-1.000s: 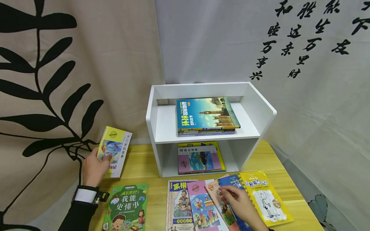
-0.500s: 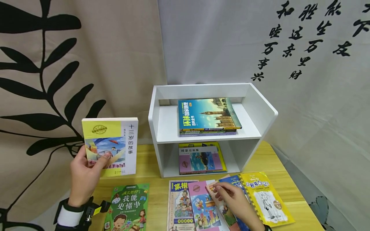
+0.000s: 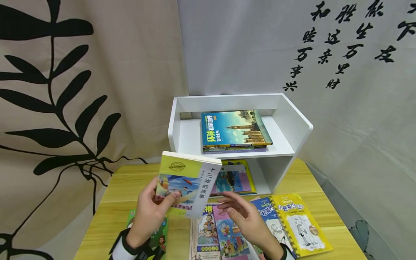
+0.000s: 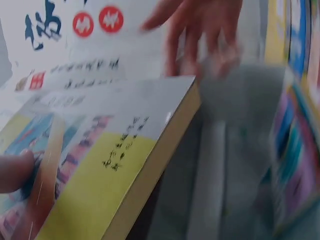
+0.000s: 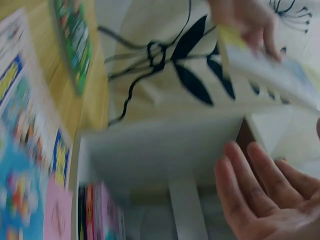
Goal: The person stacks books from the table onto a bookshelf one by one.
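Note:
My left hand (image 3: 149, 215) grips a paperback book (image 3: 180, 169) with a yellow, white and picture cover, its thumb across the front. The book is held up over the table, tilted, and overlaps the lower left of the white shelf (image 3: 227, 96) in the head view. In the left wrist view the thumb (image 4: 15, 172) lies on the cover and the page edges face right. My right hand (image 3: 245, 220) is just right of the book, fingers spread and slightly bent, holding nothing. Below it lie a pink book (image 3: 230, 236) and a comic-style book (image 3: 205, 233).
A blue book (image 3: 271, 218) and a yellow spiral-bound book (image 3: 305, 225) lie at the right of the wooden table (image 3: 126, 180). A green book (image 3: 162, 238) is partly behind my left wrist. Stacked books fill part of the shelf's upper level (image 3: 235, 128) and lower level (image 3: 240, 177).
My left hand has lifted the paperback from the left and carried it right, to the front of the shelf. My right hand has come up off the books and moved left towards it.

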`<state>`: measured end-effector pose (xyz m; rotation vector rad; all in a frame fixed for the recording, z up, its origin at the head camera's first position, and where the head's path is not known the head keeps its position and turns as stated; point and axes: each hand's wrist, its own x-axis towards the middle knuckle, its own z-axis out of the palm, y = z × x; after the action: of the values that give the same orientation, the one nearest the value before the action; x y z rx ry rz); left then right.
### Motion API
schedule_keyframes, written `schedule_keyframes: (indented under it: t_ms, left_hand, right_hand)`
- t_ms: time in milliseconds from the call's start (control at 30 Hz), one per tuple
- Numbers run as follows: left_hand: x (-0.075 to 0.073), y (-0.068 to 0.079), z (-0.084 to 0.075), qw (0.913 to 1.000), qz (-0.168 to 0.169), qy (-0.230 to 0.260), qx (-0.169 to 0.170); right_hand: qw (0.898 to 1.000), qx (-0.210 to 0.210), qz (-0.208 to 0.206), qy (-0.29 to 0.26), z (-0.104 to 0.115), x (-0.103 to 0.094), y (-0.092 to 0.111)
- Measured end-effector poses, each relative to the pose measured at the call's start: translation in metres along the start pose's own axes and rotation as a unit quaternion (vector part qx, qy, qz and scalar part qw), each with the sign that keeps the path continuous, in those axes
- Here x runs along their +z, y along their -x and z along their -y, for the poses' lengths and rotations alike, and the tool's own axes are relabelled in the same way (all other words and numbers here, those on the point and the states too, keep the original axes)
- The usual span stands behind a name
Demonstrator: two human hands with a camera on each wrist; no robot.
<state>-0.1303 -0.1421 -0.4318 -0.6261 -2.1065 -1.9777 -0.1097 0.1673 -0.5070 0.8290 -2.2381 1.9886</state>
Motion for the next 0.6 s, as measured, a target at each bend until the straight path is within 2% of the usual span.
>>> schedule_keyframes:
  t_ms: [67,133,233,333,433,533,600]
  left_hand:
    - [0.02,0.002,0.006,0.9991,0.007,0.036,-0.02]
    - [0.041,0.004,0.011,0.9963,0.005,0.073,-0.046]
    - [0.069,0.01,0.019,0.9917,0.003,0.107,-0.072]
    - [0.09,0.016,0.026,0.9884,-0.009,0.12,-0.093]
    - [0.101,0.019,0.031,0.9877,-0.022,0.115,-0.103]
    - [0.102,0.02,0.034,0.988,-0.016,0.111,-0.107]
    - [0.099,0.02,0.035,0.9867,0.004,0.113,-0.116]
  right_hand:
    - [1.0,0.0,0.008,-0.029,0.004,0.008,-0.002]
    - [0.999,0.009,-0.002,-0.05,0.007,0.017,-0.002]
    - [0.995,0.049,-0.068,-0.047,0.009,0.03,0.001]
    - [0.984,0.092,-0.15,-0.029,0.009,0.039,0.003]
    - [0.978,0.094,-0.183,-0.021,0.005,0.04,0.005]
    - [0.981,0.071,-0.178,-0.015,0.001,0.035,0.007]
    - [0.986,0.047,-0.162,0.0,-0.002,0.029,0.009]
